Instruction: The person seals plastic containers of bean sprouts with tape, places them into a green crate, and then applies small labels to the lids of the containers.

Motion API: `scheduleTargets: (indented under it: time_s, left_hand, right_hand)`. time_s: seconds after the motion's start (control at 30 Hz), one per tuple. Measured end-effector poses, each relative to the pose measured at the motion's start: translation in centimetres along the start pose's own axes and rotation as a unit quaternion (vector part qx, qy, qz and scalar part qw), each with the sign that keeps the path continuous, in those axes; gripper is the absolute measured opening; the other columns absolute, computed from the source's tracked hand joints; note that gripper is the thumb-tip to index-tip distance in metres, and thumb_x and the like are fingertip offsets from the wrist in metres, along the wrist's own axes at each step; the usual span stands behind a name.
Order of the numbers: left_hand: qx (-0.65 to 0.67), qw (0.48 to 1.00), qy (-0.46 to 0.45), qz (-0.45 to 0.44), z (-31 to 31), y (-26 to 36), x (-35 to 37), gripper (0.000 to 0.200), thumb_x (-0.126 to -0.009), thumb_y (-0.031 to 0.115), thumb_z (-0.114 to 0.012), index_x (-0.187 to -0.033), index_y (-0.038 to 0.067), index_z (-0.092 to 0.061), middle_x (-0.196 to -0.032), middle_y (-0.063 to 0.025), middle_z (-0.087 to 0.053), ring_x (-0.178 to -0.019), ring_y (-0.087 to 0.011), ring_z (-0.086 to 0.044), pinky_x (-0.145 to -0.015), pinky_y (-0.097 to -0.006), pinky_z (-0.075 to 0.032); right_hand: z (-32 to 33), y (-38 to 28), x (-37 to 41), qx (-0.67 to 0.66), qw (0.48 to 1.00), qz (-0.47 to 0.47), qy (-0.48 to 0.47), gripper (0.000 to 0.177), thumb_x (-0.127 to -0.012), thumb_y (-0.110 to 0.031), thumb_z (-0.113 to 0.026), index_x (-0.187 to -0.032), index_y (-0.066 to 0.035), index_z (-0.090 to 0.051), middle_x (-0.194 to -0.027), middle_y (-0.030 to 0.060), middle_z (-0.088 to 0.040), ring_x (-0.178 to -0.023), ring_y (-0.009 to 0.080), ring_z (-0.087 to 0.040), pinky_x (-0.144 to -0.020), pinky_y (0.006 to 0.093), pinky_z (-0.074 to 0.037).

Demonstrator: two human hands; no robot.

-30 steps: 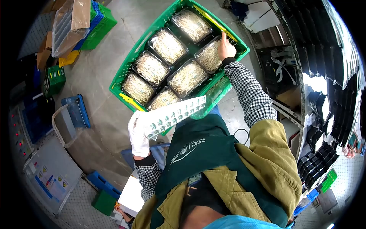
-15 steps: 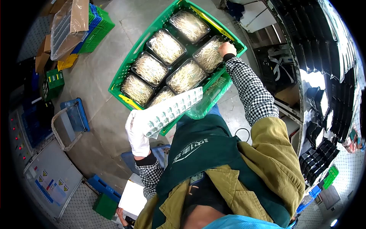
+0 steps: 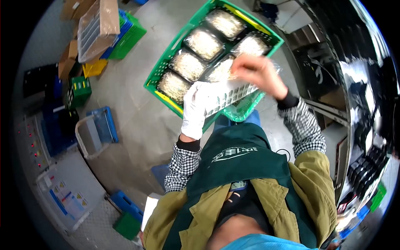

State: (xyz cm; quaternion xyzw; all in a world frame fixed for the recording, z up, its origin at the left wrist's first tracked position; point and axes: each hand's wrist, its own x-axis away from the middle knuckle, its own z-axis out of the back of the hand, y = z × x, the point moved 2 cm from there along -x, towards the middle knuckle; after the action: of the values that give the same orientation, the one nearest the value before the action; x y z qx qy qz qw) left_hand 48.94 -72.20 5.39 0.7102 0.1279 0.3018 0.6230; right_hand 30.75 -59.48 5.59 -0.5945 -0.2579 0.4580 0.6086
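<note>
My left hand [image 3: 195, 109], in a white glove, grips a white sheet of printed labels [image 3: 229, 95] at its left end, over the near edge of a green crate [image 3: 165, 53]. The crate holds several black trays of pale sprouts [image 3: 188, 65] under clear film. Bare and blurred by motion, my right hand [image 3: 257, 71] is above the right part of the sheet and the crate; its fingers are bent, and whether they hold anything is too smeared to tell. Clear plastic film [image 3: 239, 110] lies at the crate's near side.
Stacked crates with a bagged box [image 3: 99, 31] stand at the upper left. A blue and white bin [image 3: 96, 131] is on the floor at left. Shelving with black trays [image 3: 362, 166] runs along the right. A whitish panel with warning labels [image 3: 71, 191] is at lower left.
My right hand has left the tray at the crate's right corner and moved back toward the label sheet. The view has shifted, so the crate appears farther right.
</note>
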Motion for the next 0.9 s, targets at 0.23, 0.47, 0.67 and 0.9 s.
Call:
scheduleTargets:
  time_s: [0.23, 0.47, 0.67, 0.9]
  left_hand:
    - [-0.234, 0.923, -0.150, -0.264, -7.3, 3.3, 3.2, 0.031, -0.089, 0.014, -0.058, -0.116, 0.000, -0.057, -0.103, -0.0110, -0.063, -0.091, -0.0215, -0.061, -0.080, -0.0302, -0.050]
    - [-0.057, 0.945, -0.300, -0.118, -21.7, 5.7, 8.3, 0.028, -0.096, 0.020, -0.048, -0.112, -0.001, -0.056, -0.102, -0.0099, -0.061, -0.092, -0.0187, -0.057, -0.079, -0.0300, -0.046]
    - [0.170, 0.953, -0.251, 0.010, -34.6, 2.8, 5.4, 0.023, -0.098, 0.016, -0.044, -0.107, -0.002, -0.055, -0.098, -0.0098, -0.058, -0.090, -0.0182, -0.057, -0.084, -0.0294, -0.046]
    - [-0.001, 0.969, -0.242, -0.038, -45.0, 3.4, 8.6, 0.020, -0.097, 0.016, -0.051, -0.108, 0.000, -0.057, -0.095, -0.0042, -0.057, -0.085, -0.0102, -0.054, -0.077, -0.0250, -0.046]
  right_hand:
    - [-1.9, -9.2, 9.6, 0.315, 0.904, 0.198, 0.210, 0.022, -0.067, -0.003, -0.077, -0.086, -0.006, -0.066, -0.090, 0.0052, -0.061, -0.076, 0.0197, -0.061, -0.064, 0.0307, -0.051]
    - [7.4, -14.8, 22.8, 0.402, 0.840, 0.212, 0.297, 0.021, -0.065, -0.008, -0.078, -0.082, -0.008, -0.066, -0.091, 0.0016, -0.061, -0.074, 0.0181, -0.059, -0.068, 0.0305, -0.047]
    - [20.9, -17.7, 38.0, 0.284, 0.778, 0.014, 0.560, 0.003, -0.079, -0.004, -0.068, -0.080, -0.005, -0.065, -0.083, 0.0018, -0.063, -0.079, 0.0159, -0.058, -0.068, 0.0274, -0.046]
    - [35.2, -10.1, 50.1, -0.084, 0.737, -0.145, 0.654, 0.024, -0.089, -0.023, -0.068, -0.098, 0.000, -0.067, -0.083, -0.0040, -0.062, -0.072, 0.0014, -0.049, -0.067, 0.0175, -0.039]
